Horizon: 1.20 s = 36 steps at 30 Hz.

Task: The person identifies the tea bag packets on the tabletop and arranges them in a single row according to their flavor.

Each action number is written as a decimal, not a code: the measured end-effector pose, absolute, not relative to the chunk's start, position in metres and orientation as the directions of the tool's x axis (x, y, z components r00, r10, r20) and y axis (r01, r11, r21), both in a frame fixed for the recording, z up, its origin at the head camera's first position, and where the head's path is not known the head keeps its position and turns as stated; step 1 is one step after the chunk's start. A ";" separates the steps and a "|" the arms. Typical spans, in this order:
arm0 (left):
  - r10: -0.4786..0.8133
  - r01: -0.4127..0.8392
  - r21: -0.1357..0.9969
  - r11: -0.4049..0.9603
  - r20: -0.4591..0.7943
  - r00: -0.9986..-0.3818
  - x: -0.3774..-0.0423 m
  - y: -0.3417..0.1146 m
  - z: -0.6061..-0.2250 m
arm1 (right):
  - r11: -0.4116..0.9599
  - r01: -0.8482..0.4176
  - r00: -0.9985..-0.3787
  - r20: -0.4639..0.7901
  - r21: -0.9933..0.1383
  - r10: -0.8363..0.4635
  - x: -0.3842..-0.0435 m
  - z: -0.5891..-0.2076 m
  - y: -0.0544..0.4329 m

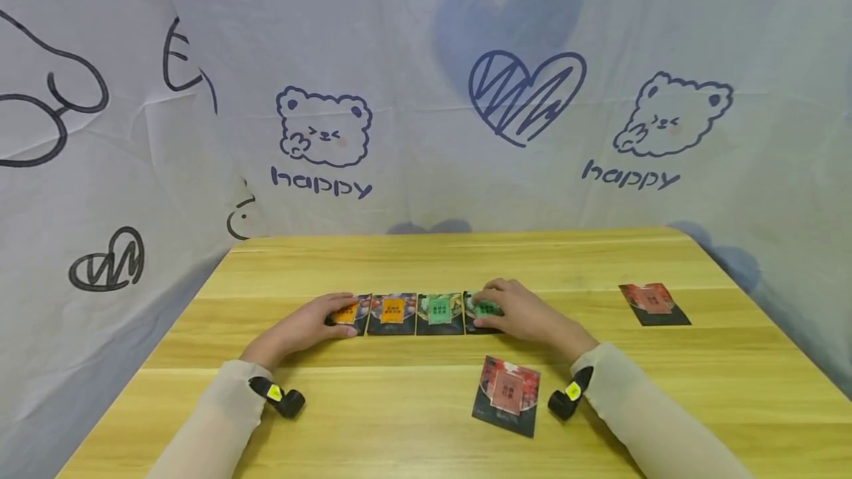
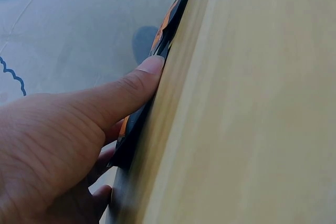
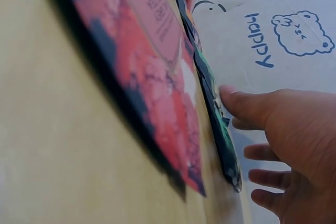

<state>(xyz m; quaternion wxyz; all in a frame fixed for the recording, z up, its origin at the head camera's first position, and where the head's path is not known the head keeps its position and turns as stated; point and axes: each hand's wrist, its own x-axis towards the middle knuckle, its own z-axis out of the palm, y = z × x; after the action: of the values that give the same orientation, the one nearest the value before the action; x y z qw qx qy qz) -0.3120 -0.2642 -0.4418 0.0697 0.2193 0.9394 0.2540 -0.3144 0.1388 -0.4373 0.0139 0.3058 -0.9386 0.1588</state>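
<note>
Right hand [image 1: 524, 313] spread on green packet [image 1: 488, 310]

Pkts [image 1: 393, 314] look like smooth, semi-glossy plastic, tbl [image 1: 373, 420] smooth wood-grain, backdrop [image 1: 426, 168] matt cloth w/ creases.

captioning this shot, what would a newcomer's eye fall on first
Most likely the row of orange-labelled packets and green-labelled packets on the wooden table, the left hand and right hand with fingers at its ends. Next, one red-labelled packet nearer the viewer and a second red packet off to the right. Behind, a pale cloth shows bears, hearts and the word "happy".
</note>
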 end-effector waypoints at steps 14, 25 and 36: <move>0.445 0.374 0.501 0.780 -0.024 -0.895 -0.313 -0.268 -0.444 | 0.712 -0.544 -0.825 0.127 -0.445 -0.550 -0.303 -0.427 0.149; 0.458 0.387 0.501 0.774 -0.021 -0.889 -0.312 -0.264 -0.442 | 0.703 -0.530 -0.829 0.113 -0.474 -0.548 -0.285 -0.426 0.166; 0.455 0.374 0.524 0.765 -0.029 -0.890 -0.315 -0.265 -0.445 | 0.642 -0.546 -0.796 0.093 -0.538 -0.599 -0.262 -0.427 0.181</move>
<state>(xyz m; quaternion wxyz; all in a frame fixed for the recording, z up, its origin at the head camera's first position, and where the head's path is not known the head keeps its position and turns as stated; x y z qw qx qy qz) -0.3149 -0.2650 -0.4450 0.0771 0.2215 0.9363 0.2614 -0.2625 0.1809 -0.4267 -0.0467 0.3162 -0.9050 0.2807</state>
